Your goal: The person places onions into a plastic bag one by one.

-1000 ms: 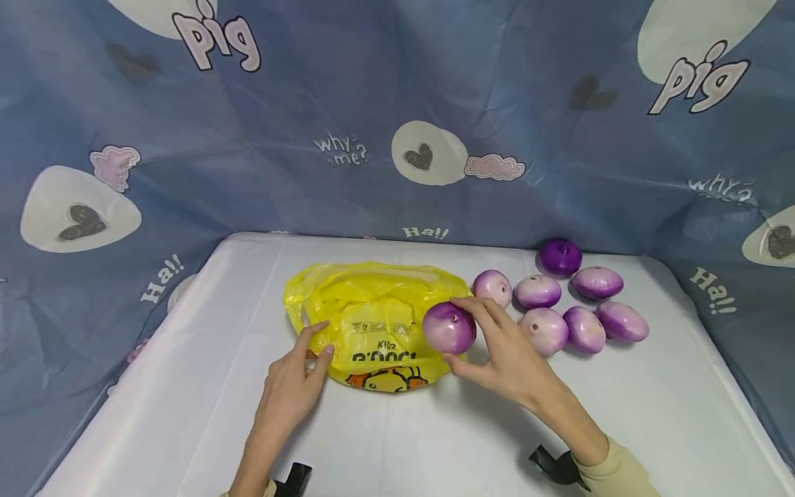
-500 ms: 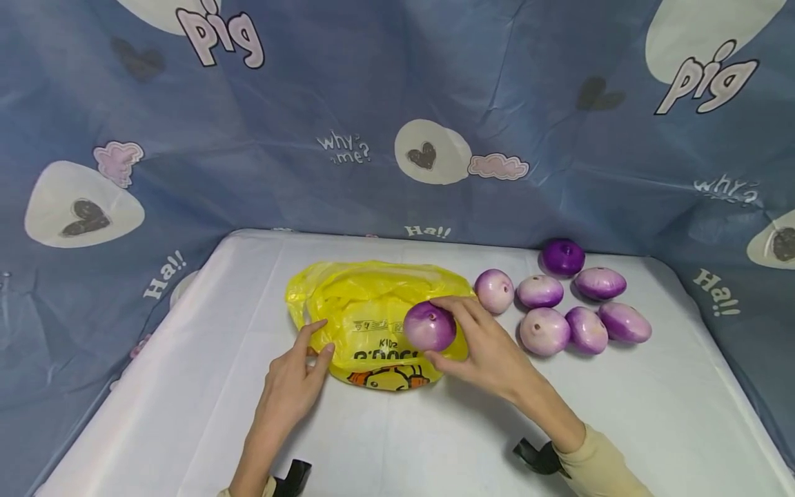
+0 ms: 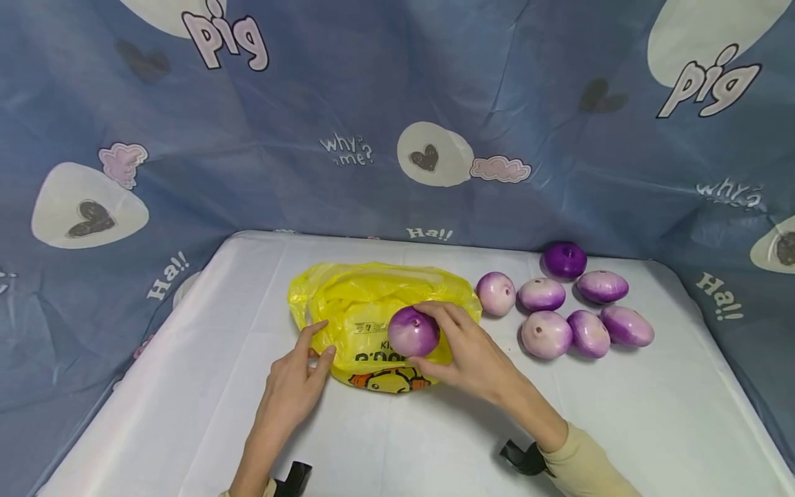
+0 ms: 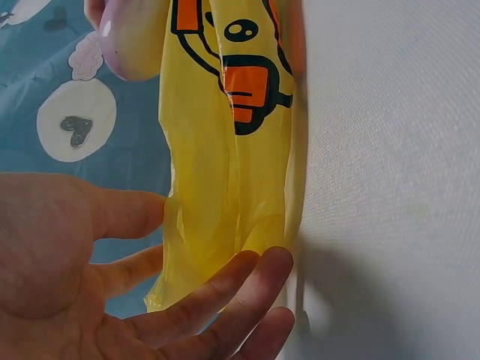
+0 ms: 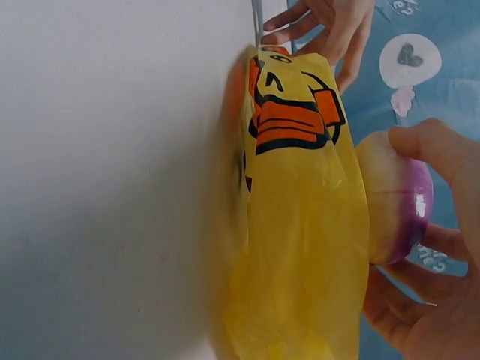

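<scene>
My right hand (image 3: 475,355) grips a purple-and-white onion (image 3: 413,332) between thumb and fingers, over the top of a yellow plastic bag (image 3: 388,276). In the right wrist view the onion (image 5: 397,199) shows just past the bag's upper edge. At the bag's left end, my left hand (image 3: 295,386) touches it with thumb and fingertips. The left wrist view shows the left hand's (image 4: 150,292) thumb at the bag's rim and the other fingers, nearly straight, along its side. A cartoon face is printed on the bag's near side (image 5: 292,124).
Several more onions (image 3: 546,335) lie to the right of the bag, one dark purple onion (image 3: 564,260) at the back. A white cloth (image 3: 205,386) covers the table. Behind it hangs a blue printed curtain (image 3: 298,83).
My right hand has carried the onion leftward, from the bag's right part to over its middle. The left hand has stayed at the bag's left end.
</scene>
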`<state>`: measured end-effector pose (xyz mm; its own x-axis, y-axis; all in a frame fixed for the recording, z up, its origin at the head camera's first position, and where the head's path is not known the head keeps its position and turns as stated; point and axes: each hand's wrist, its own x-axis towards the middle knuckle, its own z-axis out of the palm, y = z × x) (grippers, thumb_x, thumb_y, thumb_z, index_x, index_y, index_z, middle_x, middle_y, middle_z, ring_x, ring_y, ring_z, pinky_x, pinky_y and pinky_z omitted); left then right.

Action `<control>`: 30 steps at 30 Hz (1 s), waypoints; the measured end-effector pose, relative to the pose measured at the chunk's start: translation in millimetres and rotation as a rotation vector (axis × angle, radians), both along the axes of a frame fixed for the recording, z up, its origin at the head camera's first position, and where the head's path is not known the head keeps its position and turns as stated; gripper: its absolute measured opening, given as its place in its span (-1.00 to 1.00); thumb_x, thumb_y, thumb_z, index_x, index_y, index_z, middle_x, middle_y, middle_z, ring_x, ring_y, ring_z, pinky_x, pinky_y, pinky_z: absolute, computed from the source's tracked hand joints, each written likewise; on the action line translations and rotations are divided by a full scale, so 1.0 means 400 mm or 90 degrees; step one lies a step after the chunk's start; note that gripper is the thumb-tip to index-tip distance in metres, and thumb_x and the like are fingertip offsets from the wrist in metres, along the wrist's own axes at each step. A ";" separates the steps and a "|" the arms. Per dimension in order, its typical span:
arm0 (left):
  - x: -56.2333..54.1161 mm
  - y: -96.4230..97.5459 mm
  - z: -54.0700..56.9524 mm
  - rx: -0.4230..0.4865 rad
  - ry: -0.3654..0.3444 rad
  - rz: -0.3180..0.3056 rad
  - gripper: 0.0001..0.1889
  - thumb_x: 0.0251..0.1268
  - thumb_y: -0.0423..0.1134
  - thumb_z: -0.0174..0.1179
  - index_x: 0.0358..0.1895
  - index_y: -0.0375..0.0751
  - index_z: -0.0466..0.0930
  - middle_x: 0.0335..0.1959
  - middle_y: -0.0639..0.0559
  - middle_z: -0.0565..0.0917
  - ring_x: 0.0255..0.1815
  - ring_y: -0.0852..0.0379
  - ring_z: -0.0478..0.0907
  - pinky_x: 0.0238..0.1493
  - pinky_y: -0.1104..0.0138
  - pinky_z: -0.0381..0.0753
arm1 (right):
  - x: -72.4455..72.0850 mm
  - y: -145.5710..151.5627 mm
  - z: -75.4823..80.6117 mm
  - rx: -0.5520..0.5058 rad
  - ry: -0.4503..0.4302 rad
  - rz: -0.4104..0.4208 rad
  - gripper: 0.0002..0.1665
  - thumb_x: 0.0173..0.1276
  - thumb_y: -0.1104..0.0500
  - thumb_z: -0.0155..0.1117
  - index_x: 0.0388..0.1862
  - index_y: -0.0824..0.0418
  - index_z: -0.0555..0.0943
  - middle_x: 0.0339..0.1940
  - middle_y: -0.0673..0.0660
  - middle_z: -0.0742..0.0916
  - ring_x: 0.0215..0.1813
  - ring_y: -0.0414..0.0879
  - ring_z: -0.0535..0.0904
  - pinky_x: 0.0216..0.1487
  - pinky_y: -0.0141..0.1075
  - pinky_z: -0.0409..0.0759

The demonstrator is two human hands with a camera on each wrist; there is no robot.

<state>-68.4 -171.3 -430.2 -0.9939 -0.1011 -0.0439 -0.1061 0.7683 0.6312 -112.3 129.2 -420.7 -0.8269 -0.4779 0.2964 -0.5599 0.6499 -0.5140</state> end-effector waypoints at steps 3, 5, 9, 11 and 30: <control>-0.001 0.000 0.002 -0.003 0.001 -0.002 -0.47 0.68 -0.02 0.15 0.59 0.06 0.38 0.00 -0.26 0.81 -0.27 0.03 0.73 -0.34 0.24 0.56 | -0.001 -0.007 -0.001 -0.002 -0.015 0.002 -0.10 0.35 -0.25 0.57 0.57 -0.08 0.42 0.47 0.02 0.60 0.46 -0.03 0.59 0.37 -0.06 0.69; -0.002 0.001 0.003 -0.004 0.000 -0.004 -0.47 0.69 -0.01 0.14 0.60 0.06 0.37 0.02 -0.26 0.81 -0.24 0.01 0.75 -0.32 0.22 0.59 | -0.002 -0.013 0.000 -0.003 -0.025 0.005 -0.10 0.35 -0.28 0.56 0.57 -0.11 0.42 0.48 0.00 0.59 0.48 -0.04 0.57 0.39 -0.05 0.68; -0.003 0.001 0.004 -0.001 -0.005 -0.006 -0.47 0.69 -0.01 0.14 0.60 0.06 0.37 0.01 -0.25 0.81 -0.23 0.01 0.76 -0.31 0.21 0.60 | -0.008 -0.030 -0.001 -0.008 -0.036 0.015 -0.10 0.35 -0.32 0.54 0.57 -0.15 0.42 0.48 -0.04 0.59 0.49 -0.05 0.55 0.40 -0.05 0.67; -0.002 0.001 0.003 -0.001 -0.007 -0.006 -0.46 0.69 -0.01 0.14 0.60 0.07 0.37 0.01 -0.24 0.81 -0.24 0.03 0.76 -0.30 0.21 0.60 | -0.011 -0.040 -0.002 -0.008 -0.043 0.022 -0.10 0.36 -0.33 0.53 0.57 -0.16 0.41 0.48 -0.05 0.59 0.48 -0.05 0.55 0.40 -0.06 0.68; 0.001 0.002 -0.007 -0.006 0.001 -0.016 -0.46 0.66 -0.04 0.18 0.59 0.02 0.39 -0.08 -0.20 0.80 -0.33 0.10 0.69 -0.34 0.25 0.57 | -0.027 -0.105 -0.030 0.016 -0.066 0.078 -0.10 0.38 -0.27 0.54 0.58 -0.08 0.40 0.48 0.05 0.60 0.43 -0.01 0.63 0.41 -0.10 0.68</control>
